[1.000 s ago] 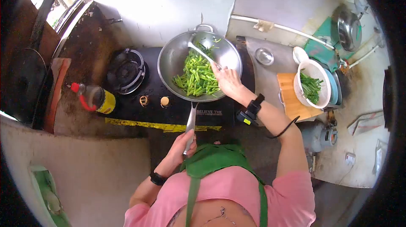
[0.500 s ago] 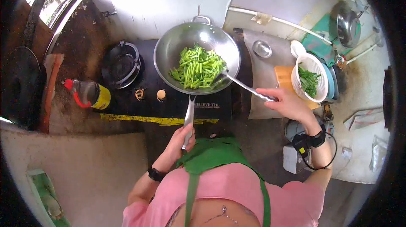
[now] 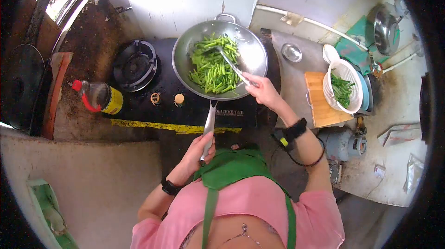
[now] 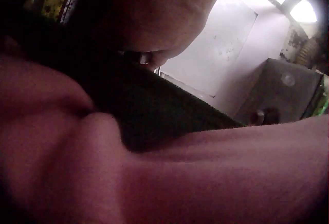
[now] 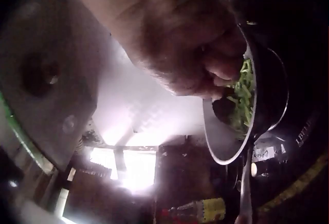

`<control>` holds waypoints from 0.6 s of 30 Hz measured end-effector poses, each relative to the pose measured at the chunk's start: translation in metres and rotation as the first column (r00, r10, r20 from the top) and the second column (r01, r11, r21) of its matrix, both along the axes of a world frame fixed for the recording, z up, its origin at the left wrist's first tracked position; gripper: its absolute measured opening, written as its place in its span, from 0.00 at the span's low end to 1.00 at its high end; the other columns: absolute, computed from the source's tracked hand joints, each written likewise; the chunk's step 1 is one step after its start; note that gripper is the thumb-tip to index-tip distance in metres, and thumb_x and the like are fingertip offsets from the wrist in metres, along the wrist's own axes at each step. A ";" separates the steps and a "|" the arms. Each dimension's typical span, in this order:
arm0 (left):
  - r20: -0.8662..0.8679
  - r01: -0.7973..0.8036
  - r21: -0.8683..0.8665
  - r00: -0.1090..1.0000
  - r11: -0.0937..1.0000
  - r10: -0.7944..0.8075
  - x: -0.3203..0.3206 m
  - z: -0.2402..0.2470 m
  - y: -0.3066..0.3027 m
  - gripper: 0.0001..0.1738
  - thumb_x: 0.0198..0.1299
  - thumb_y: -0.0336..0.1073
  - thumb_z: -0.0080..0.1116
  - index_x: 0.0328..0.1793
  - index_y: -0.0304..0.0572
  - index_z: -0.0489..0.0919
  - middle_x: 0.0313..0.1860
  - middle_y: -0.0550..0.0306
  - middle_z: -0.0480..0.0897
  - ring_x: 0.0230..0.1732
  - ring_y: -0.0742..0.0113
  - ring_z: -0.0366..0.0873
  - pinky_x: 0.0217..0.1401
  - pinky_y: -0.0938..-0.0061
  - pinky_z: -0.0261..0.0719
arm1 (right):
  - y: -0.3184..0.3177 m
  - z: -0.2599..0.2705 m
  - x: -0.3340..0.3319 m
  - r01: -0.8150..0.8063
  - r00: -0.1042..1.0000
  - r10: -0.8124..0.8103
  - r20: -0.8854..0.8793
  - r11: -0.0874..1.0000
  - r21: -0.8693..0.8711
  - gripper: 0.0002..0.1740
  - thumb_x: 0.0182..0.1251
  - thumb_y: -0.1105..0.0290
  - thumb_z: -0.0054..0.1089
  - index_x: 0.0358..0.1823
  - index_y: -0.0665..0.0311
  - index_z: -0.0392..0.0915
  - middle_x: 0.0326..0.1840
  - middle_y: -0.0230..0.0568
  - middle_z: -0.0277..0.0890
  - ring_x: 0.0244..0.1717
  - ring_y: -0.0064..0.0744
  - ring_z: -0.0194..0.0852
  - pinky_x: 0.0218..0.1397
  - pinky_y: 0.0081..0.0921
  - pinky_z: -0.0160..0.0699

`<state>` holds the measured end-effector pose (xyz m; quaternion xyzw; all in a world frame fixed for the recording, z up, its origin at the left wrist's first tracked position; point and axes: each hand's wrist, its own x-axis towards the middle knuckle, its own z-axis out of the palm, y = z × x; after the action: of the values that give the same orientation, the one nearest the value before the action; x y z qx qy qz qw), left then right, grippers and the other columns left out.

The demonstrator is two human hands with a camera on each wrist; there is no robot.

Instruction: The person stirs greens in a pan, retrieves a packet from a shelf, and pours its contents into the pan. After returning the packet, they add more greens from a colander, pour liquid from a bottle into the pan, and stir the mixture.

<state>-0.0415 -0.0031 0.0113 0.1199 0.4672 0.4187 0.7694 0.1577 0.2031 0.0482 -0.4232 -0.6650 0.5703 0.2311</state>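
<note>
A steel wok stands on the black stove, its long handle pointing toward the person. Chopped green vegetable stems lie heaped in it. My left hand grips the end of the handle, fingers curled round it. With my right hand I hold the metal handle of a spatula over the wok's right rim; its head is among the stems near the far side. In the right wrist view the hand hides most of the spatula. The left wrist view is dark, mostly skin and green apron.
Left of the wok is a second burner, and an oil bottle with a red cap lies farther left. At right, a white colander of greens rests partly on a wooden board. A small metal bowl sits behind.
The right hand swung out right, drawing the spatula to the wok's near right side, then came back in, pushing its head to the far side. The left hand stays on the handle.
</note>
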 end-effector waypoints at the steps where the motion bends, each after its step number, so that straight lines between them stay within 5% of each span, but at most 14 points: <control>1: -0.010 0.002 0.010 1.000 1.000 -0.002 0.000 0.000 0.000 0.18 0.65 0.55 0.48 0.36 0.50 0.68 0.15 0.67 0.65 0.10 0.76 0.58 0.12 0.79 0.53 | -0.009 0.017 0.008 -0.059 0.994 0.059 0.088 0.998 -0.003 0.26 0.60 0.73 0.54 0.63 0.64 0.68 0.30 0.29 0.76 0.19 0.13 0.63 0.22 0.17 0.64; 4: 0.000 -0.006 0.004 1.000 1.000 0.006 0.000 0.001 0.000 0.18 0.65 0.54 0.48 0.36 0.50 0.68 0.15 0.67 0.65 0.10 0.76 0.57 0.12 0.79 0.53 | -0.040 0.077 0.034 -0.189 0.959 0.165 0.231 0.978 0.089 0.27 0.58 0.71 0.54 0.62 0.61 0.68 0.34 0.37 0.80 0.27 0.21 0.71 0.32 0.23 0.71; 6: 0.011 -0.009 0.009 1.000 1.000 0.008 -0.001 0.001 0.001 0.17 0.65 0.54 0.48 0.36 0.50 0.68 0.15 0.67 0.65 0.10 0.76 0.57 0.12 0.79 0.53 | -0.053 0.102 0.043 -0.266 0.848 0.184 0.497 0.959 0.100 0.26 0.58 0.69 0.52 0.61 0.58 0.70 0.36 0.47 0.80 0.36 0.35 0.79 0.43 0.30 0.74; 9: 0.012 -0.004 0.009 1.000 1.000 0.004 -0.001 0.003 0.001 0.17 0.65 0.54 0.49 0.36 0.50 0.68 0.15 0.66 0.66 0.10 0.76 0.57 0.12 0.80 0.53 | -0.047 0.064 0.039 -0.239 0.868 0.057 0.493 0.919 0.314 0.24 0.58 0.68 0.50 0.59 0.54 0.72 0.38 0.55 0.78 0.40 0.48 0.79 0.44 0.36 0.75; 10: 0.003 -0.004 0.003 1.000 1.000 0.004 -0.001 0.003 0.001 0.17 0.65 0.54 0.49 0.36 0.50 0.68 0.15 0.66 0.66 0.10 0.76 0.58 0.12 0.80 0.53 | -0.034 0.046 0.033 -0.216 0.866 0.012 0.500 0.911 0.352 0.24 0.59 0.70 0.53 0.60 0.61 0.71 0.44 0.51 0.79 0.38 0.37 0.79 0.43 0.29 0.73; 12: -0.002 -0.009 0.004 1.000 1.000 0.009 -0.001 0.004 0.000 0.18 0.65 0.54 0.49 0.36 0.50 0.68 0.15 0.66 0.66 0.10 0.76 0.58 0.12 0.80 0.53 | -0.007 0.013 0.016 -0.151 0.867 -0.134 0.480 0.847 0.510 0.23 0.60 0.70 0.54 0.58 0.65 0.71 0.46 0.52 0.78 0.40 0.37 0.80 0.44 0.29 0.73; 14: -0.005 -0.011 0.006 1.000 1.000 0.011 -0.001 0.004 0.001 0.18 0.65 0.55 0.49 0.36 0.50 0.68 0.15 0.66 0.66 0.10 0.76 0.58 0.12 0.80 0.53 | 0.013 -0.004 -0.003 0.014 0.935 -0.203 0.292 0.841 0.541 0.22 0.59 0.69 0.52 0.57 0.61 0.73 0.39 0.60 0.76 0.39 0.52 0.78 0.42 0.39 0.75; 15: -0.003 -0.012 0.004 1.000 1.000 0.012 -0.001 0.001 0.001 0.18 0.65 0.55 0.49 0.36 0.50 0.68 0.15 0.66 0.66 0.10 0.76 0.58 0.12 0.80 0.53 | 0.020 -0.007 -0.013 0.014 0.935 -0.203 0.291 0.841 0.541 0.22 0.59 0.69 0.52 0.57 0.61 0.73 0.39 0.60 0.76 0.39 0.52 0.78 0.42 0.39 0.75; 17: -0.003 -0.009 -0.001 1.000 1.000 0.009 -0.001 0.001 0.001 0.18 0.65 0.55 0.49 0.36 0.49 0.68 0.15 0.66 0.66 0.10 0.76 0.58 0.12 0.80 0.53 | 0.027 -0.014 -0.031 0.142 0.990 -0.143 -0.015 0.953 0.269 0.23 0.58 0.71 0.53 0.57 0.66 0.72 0.39 0.60 0.77 0.37 0.46 0.79 0.42 0.33 0.75; 18: 0.001 -0.006 -0.004 1.000 1.000 0.006 -0.001 0.002 0.000 0.18 0.65 0.55 0.49 0.36 0.49 0.68 0.15 0.66 0.66 0.10 0.76 0.58 0.12 0.80 0.53 | 0.025 -0.027 -0.036 0.117 0.992 -0.128 0.011 0.933 0.341 0.23 0.58 0.73 0.53 0.57 0.66 0.72 0.40 0.59 0.77 0.37 0.44 0.79 0.43 0.31 0.75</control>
<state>-0.0426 -0.0029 0.0136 0.1164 0.4680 0.4201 0.7687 0.1212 0.2286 0.0214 -0.4270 -0.7294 0.4245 0.3247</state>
